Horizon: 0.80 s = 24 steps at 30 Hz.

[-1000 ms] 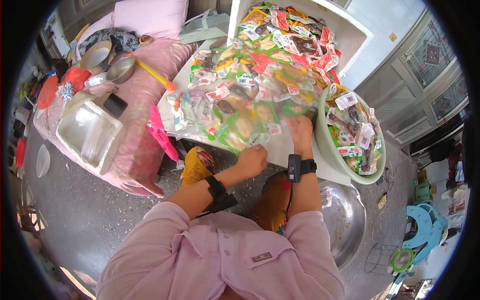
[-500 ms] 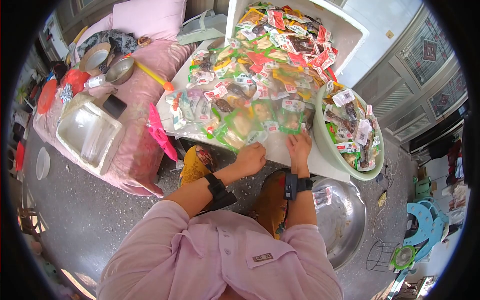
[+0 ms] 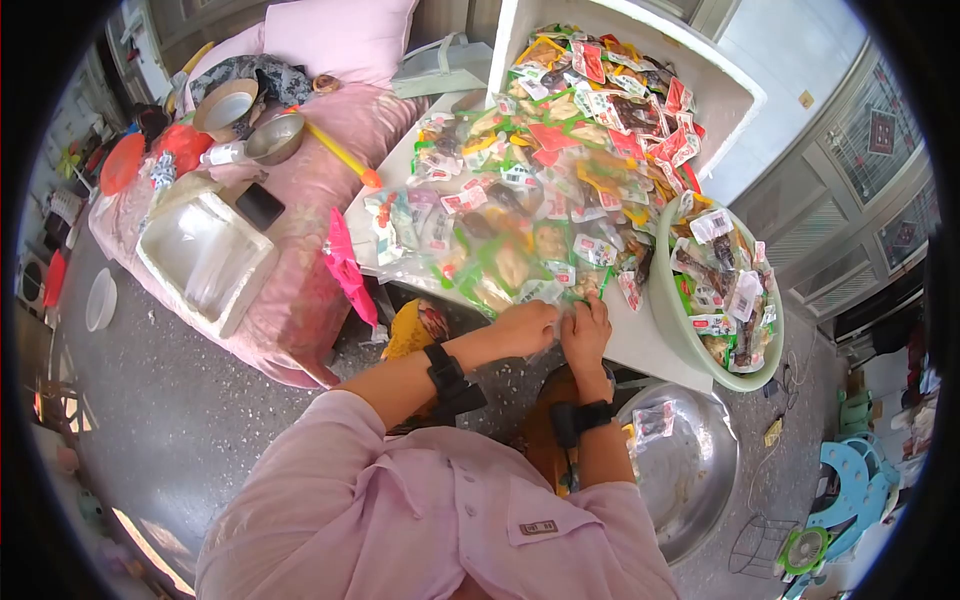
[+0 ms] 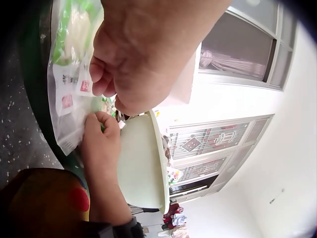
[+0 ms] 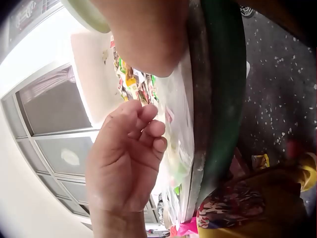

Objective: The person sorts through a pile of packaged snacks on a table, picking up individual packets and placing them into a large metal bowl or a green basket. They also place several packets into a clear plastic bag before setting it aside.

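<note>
At the table's near edge my left hand (image 3: 528, 328) curls its fingers at the border of a clear plastic bag (image 4: 64, 119). Green-trimmed packets of pale food (image 3: 510, 262) show through the film. Right beside it my right hand (image 3: 586, 335) pinches the near end of a green-edged food packet (image 3: 592, 284). The two hands almost meet, knuckles side by side. In the right wrist view the left hand (image 5: 126, 161) has bent fingers against the clear film (image 5: 178, 124). The fingertips of the right hand (image 4: 101, 144) are partly hidden in the left wrist view.
Many sealed food packets (image 3: 550, 135) cover the table and spill from a white foam box (image 3: 735, 90). A pale green tub (image 3: 665, 315) of packets stands right, above a metal basin (image 3: 690, 480) on the floor. Left is a bed with a foam tray (image 3: 160, 285).
My right hand has drawn back toward me with a green-edged packet and come up against the left hand. The left hand has stayed at the bag. The head view has shifted slightly.
</note>
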Each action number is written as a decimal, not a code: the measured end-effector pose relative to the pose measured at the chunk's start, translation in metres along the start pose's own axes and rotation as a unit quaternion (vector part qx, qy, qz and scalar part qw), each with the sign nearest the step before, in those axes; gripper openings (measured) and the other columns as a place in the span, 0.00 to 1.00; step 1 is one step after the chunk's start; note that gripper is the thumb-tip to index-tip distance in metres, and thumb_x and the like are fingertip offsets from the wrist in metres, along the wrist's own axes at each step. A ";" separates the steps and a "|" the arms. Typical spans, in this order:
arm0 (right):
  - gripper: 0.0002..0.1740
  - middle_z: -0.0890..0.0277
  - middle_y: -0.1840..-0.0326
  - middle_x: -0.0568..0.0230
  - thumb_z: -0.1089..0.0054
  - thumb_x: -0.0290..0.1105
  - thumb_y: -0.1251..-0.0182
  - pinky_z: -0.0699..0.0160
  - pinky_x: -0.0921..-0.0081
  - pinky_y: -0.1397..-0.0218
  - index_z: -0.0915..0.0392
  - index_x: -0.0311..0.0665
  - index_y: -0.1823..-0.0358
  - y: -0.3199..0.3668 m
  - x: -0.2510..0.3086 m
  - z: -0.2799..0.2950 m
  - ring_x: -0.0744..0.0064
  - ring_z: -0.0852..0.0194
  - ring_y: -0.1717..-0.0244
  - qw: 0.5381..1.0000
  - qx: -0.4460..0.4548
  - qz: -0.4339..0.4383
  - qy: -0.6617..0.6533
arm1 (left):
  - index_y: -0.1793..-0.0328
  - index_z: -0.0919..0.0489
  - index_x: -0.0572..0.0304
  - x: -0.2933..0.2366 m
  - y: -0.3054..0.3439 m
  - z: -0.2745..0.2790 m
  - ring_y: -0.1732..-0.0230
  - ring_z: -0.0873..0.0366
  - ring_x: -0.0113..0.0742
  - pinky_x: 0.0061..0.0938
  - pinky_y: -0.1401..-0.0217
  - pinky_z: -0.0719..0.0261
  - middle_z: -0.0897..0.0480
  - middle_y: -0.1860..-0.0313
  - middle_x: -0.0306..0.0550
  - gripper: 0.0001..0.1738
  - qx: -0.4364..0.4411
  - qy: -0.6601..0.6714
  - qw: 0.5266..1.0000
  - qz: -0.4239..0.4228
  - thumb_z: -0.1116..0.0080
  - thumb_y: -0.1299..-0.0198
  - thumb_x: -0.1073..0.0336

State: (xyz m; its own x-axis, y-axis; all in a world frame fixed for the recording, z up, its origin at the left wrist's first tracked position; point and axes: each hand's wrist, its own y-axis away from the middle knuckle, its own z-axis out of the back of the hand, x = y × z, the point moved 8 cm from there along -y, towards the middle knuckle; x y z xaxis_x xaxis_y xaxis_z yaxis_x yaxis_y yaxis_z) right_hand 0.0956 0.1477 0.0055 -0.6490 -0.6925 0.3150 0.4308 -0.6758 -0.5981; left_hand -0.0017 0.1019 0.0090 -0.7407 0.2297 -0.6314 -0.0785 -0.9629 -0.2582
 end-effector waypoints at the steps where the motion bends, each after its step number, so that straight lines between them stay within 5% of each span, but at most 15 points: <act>1: 0.13 0.37 0.50 0.54 0.48 0.31 0.56 0.40 0.60 0.52 0.29 0.36 0.66 0.000 0.001 -0.001 0.54 0.41 0.49 1.000 0.011 -0.018 0.018 | 0.68 0.29 0.60 0.000 -0.002 0.004 0.63 0.30 0.48 0.37 0.62 0.31 0.27 0.68 0.50 0.09 0.009 -0.001 1.000 0.001 0.51 0.56 0.66; 6: 0.12 0.38 0.49 0.55 0.49 0.33 0.56 0.42 0.57 0.53 0.29 0.37 0.68 0.001 -0.003 -0.006 0.54 0.42 0.48 0.999 0.017 -0.035 0.032 | 0.65 0.29 0.61 0.015 -0.015 0.072 0.63 0.29 0.49 0.36 0.61 0.31 0.27 0.68 0.53 0.10 -0.045 -0.013 0.999 0.006 0.53 0.54 0.65; 8: 0.11 0.37 0.49 0.56 0.49 0.33 0.56 0.41 0.57 0.53 0.29 0.37 0.69 0.002 -0.004 -0.007 0.54 0.42 0.48 0.999 0.014 -0.034 0.031 | 0.64 0.29 0.61 0.036 -0.017 0.101 0.63 0.29 0.50 0.36 0.61 0.31 0.26 0.69 0.53 0.11 -0.058 -0.020 0.992 0.113 0.54 0.54 0.66; 10: 0.11 0.37 0.50 0.56 0.49 0.33 0.56 0.41 0.57 0.54 0.29 0.37 0.70 0.002 -0.003 -0.007 0.54 0.41 0.49 0.998 0.018 -0.033 0.042 | 0.62 0.27 0.59 0.033 -0.026 0.132 0.63 0.29 0.49 0.37 0.61 0.31 0.26 0.69 0.53 0.12 -0.071 -0.070 0.993 0.058 0.53 0.55 0.66; 12: 0.11 0.37 0.50 0.57 0.49 0.33 0.56 0.41 0.57 0.54 0.29 0.37 0.70 0.001 -0.002 -0.007 0.54 0.41 0.49 0.998 0.015 -0.029 0.052 | 0.60 0.27 0.58 0.093 -0.035 0.135 0.61 0.29 0.47 0.37 0.59 0.31 0.26 0.66 0.52 0.14 -0.058 -0.179 0.974 0.122 0.53 0.56 0.66; 14: 0.10 0.37 0.51 0.57 0.49 0.34 0.56 0.41 0.57 0.55 0.30 0.37 0.71 0.002 -0.002 -0.007 0.54 0.41 0.50 0.998 0.006 -0.021 0.058 | 0.61 0.26 0.59 0.112 -0.032 0.159 0.57 0.30 0.46 0.36 0.55 0.32 0.26 0.64 0.52 0.14 -0.156 -0.217 0.958 0.100 0.53 0.56 0.66; 17: 0.10 0.36 0.51 0.57 0.50 0.33 0.56 0.41 0.58 0.55 0.30 0.38 0.71 0.002 -0.001 -0.007 0.54 0.40 0.51 0.998 0.004 -0.020 0.060 | 0.61 0.25 0.57 0.146 -0.030 0.183 0.52 0.32 0.45 0.33 0.51 0.34 0.27 0.58 0.50 0.15 -0.191 -0.257 0.935 0.150 0.52 0.56 0.63; 24: 0.10 0.37 0.50 0.58 0.50 0.33 0.55 0.42 0.58 0.55 0.30 0.38 0.71 -0.001 0.004 -0.004 0.54 0.40 0.51 0.998 0.007 -0.026 0.056 | 0.58 0.27 0.63 0.222 -0.019 0.226 0.54 0.30 0.50 0.35 0.51 0.33 0.27 0.57 0.59 0.17 -0.219 -0.189 0.918 0.271 0.54 0.56 0.66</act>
State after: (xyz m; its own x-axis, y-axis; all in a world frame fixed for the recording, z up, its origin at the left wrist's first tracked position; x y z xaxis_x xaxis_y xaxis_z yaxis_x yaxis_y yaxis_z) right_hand 0.0903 0.1466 0.0043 -0.7356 -0.6252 0.2607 0.4038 -0.7137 -0.5723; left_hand -0.3151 0.1387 0.0391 -0.7766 -0.4115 -0.4770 0.5845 -0.7530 -0.3022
